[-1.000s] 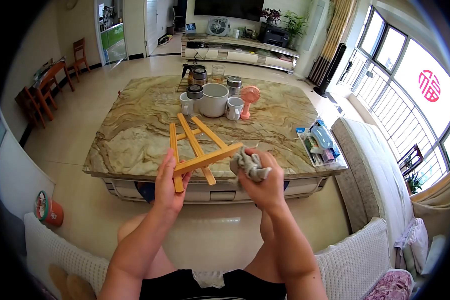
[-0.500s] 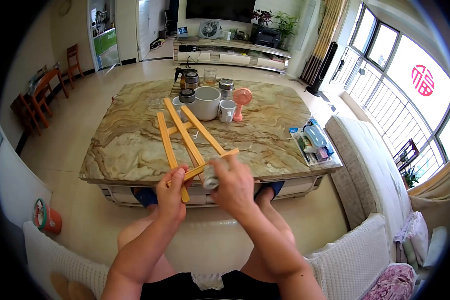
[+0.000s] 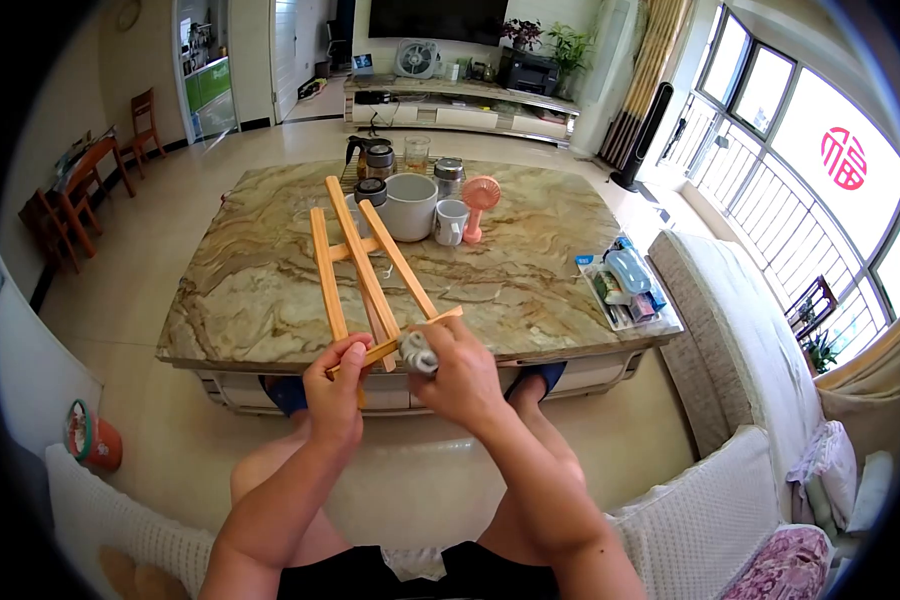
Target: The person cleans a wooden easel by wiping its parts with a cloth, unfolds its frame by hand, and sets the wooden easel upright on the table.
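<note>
Left hand (image 3: 334, 388) pinching wooden frame (image 3: 366, 264); right hand (image 3: 460, 372) clutching cloth (image 3: 418, 353), partly hidden, perhaps touching crossbar (image 3: 381, 352).

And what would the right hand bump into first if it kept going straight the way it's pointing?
Most likely the wooden frame. The right hand, holding the cloth, is right by it and may already touch it; depth is hard to judge here.

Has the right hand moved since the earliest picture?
Yes. Judged against the table, the right hand has moved to the left, nearer to the left hand.
</note>
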`<state>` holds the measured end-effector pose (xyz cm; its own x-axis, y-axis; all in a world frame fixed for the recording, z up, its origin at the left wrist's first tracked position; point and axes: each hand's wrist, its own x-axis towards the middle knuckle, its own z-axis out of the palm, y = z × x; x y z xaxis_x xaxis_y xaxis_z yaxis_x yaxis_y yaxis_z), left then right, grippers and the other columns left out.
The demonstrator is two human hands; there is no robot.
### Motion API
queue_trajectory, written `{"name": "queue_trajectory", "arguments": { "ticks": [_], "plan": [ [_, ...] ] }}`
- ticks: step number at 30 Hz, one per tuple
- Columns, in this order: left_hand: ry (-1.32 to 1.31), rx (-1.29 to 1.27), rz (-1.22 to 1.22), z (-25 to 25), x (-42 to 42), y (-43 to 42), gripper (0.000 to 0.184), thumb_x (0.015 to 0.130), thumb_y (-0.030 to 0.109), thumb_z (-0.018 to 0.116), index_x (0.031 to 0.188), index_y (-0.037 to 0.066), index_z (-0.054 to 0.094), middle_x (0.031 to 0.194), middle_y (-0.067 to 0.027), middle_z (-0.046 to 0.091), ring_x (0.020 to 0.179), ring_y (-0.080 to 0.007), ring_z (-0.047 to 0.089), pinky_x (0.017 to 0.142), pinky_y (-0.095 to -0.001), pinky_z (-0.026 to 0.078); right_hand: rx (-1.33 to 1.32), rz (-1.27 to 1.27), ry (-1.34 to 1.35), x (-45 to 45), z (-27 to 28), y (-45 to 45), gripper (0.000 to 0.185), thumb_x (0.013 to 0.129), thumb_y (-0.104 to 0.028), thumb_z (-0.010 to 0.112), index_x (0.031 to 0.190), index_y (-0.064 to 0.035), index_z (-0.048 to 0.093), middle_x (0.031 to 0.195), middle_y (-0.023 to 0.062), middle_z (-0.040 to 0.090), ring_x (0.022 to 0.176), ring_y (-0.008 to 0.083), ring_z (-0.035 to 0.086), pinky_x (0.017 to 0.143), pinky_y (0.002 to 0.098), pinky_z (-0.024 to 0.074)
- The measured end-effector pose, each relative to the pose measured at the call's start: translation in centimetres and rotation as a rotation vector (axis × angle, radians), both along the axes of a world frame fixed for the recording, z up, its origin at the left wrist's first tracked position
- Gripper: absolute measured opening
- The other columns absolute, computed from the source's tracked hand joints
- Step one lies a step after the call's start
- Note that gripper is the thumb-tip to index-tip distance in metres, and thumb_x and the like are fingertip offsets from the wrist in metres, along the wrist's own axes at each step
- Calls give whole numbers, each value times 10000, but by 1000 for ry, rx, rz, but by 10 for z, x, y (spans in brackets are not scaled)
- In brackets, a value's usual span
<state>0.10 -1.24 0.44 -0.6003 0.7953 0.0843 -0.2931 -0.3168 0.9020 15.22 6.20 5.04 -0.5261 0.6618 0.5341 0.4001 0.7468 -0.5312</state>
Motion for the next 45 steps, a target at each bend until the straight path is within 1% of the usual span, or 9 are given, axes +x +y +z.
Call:
{"name": "queue_trajectory", "arguments": {
  "ticks": [9,12,15,21,23,30,33,40,45],
  "plan": [
    [-166,89,-47,30,-22,-5,221,939,129,578,1097,3,669,965,-43,650,897,-123,629,796,-282,562,-117,-408,58,57,-7,70,338,708,-189,726,994,-32,640,988,204,627,916,401,616,818,458,505],
    [-283,143,-85,28,-35,-4,259,935,151,551,1135,11,637,995,-73,643,915,-152,641,787,-309,595,-551,-227,309,73,8,74,482,720,-125,694,1184,-10,630,996,143,692,903,228,663,821,345,519],
    [-409,143,-117,29,-36,-5,278,959,157,536,1196,34,613,1036,-61,640,958,-157,646,826,-322,602,-799,147,529,70,19,58,518,722,-44,646,1237,-4,612,1077,61,665,967,187,629,885,307,492],
    [-538,94,-268,26,-32,-3,322,961,218,560,1265,115,592,1041,-53,629,915,-165,656,845,-324,604,-887,469,548,62,19,49,634,706,-42,638,1327,15,526,1204,125,619,1094,209,600,981,341,458],
    [-476,-16,-259,30,-23,-4,376,980,293,566,1309,110,553,1017,-68,657,850,-145,668,736,-300,614,-972,465,665,67,8,50,571,756,-33,695,1310,-32,556,1161,49,625,1041,150,586,919,314,470],
    [-240,-224,-353,-2,-16,-1,510,940,525,592,1211,95,625,890,-5,594,790,-97,564,665,-266,482,-956,377,731,73,14,47,536,786,-39,709,1296,-27,544,1099,50,633,991,145,596,882,315,484],
    [-219,-232,-381,-4,-20,0,400,935,502,614,1088,133,601,849,6,607,808,-104,584,684,-277,477,-982,372,725,74,17,45,535,787,-46,733,1288,-26,546,1090,46,633,988,140,596,883,310,483],
    [-18,-157,-370,-6,-24,5,436,927,444,656,1155,75,613,971,0,632,885,-99,584,732,-266,485,-846,354,603,59,17,37,476,812,-89,768,1243,-27,574,1030,6,641,922,104,584,827,282,487],
    [655,-182,-486,-6,-17,5,462,904,246,705,1282,17,571,1133,-79,618,1060,-158,591,920,-300,466,-391,275,117,46,12,25,452,734,-125,793,1147,-41,630,1002,123,606,933,258,613,837,366,501]
  ]
}}
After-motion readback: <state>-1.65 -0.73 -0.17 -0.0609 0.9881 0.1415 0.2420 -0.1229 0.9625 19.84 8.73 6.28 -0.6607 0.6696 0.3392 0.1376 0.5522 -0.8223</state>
